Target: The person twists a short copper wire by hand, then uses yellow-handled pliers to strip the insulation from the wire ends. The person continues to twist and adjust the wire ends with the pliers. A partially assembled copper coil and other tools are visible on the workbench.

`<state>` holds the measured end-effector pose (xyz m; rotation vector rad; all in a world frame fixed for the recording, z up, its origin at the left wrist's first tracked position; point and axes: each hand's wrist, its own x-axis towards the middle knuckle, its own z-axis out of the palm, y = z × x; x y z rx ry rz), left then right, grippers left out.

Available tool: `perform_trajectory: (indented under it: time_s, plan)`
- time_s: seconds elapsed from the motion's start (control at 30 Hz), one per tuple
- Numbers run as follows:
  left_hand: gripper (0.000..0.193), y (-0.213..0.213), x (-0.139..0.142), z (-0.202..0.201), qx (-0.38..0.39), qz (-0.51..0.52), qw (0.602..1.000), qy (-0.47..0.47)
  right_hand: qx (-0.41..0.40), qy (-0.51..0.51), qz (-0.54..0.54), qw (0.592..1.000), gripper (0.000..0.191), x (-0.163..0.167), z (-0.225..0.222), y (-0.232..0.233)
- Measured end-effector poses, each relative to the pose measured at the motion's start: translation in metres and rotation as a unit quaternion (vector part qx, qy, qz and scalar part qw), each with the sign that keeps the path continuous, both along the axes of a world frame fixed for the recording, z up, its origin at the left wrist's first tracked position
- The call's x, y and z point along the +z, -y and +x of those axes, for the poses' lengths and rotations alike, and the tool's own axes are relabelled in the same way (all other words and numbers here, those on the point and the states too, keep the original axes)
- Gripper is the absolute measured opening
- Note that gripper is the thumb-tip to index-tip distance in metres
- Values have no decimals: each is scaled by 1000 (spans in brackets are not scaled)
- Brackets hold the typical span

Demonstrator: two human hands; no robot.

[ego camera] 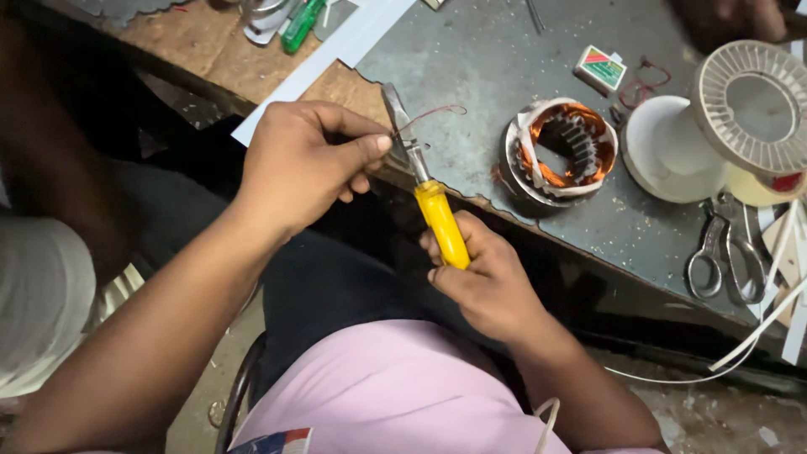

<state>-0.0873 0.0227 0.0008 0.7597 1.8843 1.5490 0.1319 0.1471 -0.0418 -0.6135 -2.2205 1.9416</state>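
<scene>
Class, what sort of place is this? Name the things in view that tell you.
Probably a small motor repair workshop: a copper-wound stator lies on a worn metal bench with scissors, and the right hand holds a yellow-handled cutter.

Grey metal worktop as I see it, its near edge ragged.

On it: a copper-wound motor stator at centre, a small matchbox beyond, a white fan housing to the right, scissors near right, a green-handled screwdriver far left.
</scene>
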Motion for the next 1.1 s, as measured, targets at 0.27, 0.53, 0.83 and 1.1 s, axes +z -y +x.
perform_trajectory:
  time_s: [0.27, 0.53, 0.83, 1.1]
  plan:
    - [12, -1, 9, 4, -5, -46, 982, -185, 7, 2, 44, 999, 34, 16, -6, 8]
    - [11, 2, 2, 7, 6, 11, 942, -335, -1, 15, 35, 999, 32, 19, -8, 10]
    - [8, 0, 4, 2, -26, -1, 934, -355, 1, 0, -52, 999, 47, 20, -6, 10]
    - [11, -12, 23, -11, -61, -178, 980, -71, 6, 17, 26, 1000, 54, 31, -5, 13]
